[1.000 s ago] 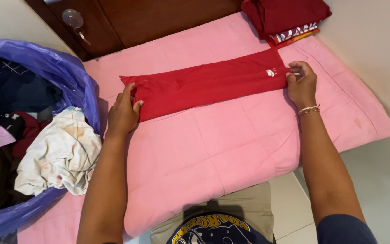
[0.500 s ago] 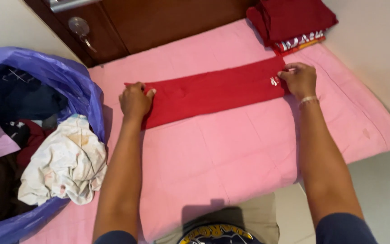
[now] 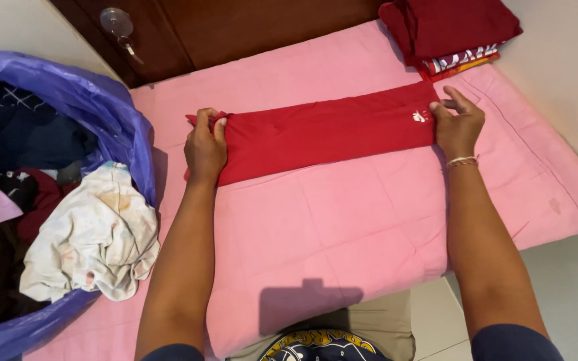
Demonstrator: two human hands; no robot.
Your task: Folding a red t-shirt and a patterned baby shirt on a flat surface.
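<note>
Red cloth (image 3: 322, 137), folded into a long strip, is lying flat across the pink bed (image 3: 342, 234). The left hand (image 3: 205, 144) is pinching one end in a tight grip, and the right hand (image 3: 458, 126) is pinching the other, pulling it smooth. A folded pile (image 3: 446, 30) is sitting near the right hand. A purple bag (image 3: 95, 107) of clothes is crowding the left.

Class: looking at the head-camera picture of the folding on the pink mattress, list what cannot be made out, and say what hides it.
- Long folded red garment: its type, folded in on itself.
- Its left end: covered by the left hand.
- Purple plastic laundry bag: cut off by the left edge.
- Folded dark red clothes stack: cut off at the top.
</note>
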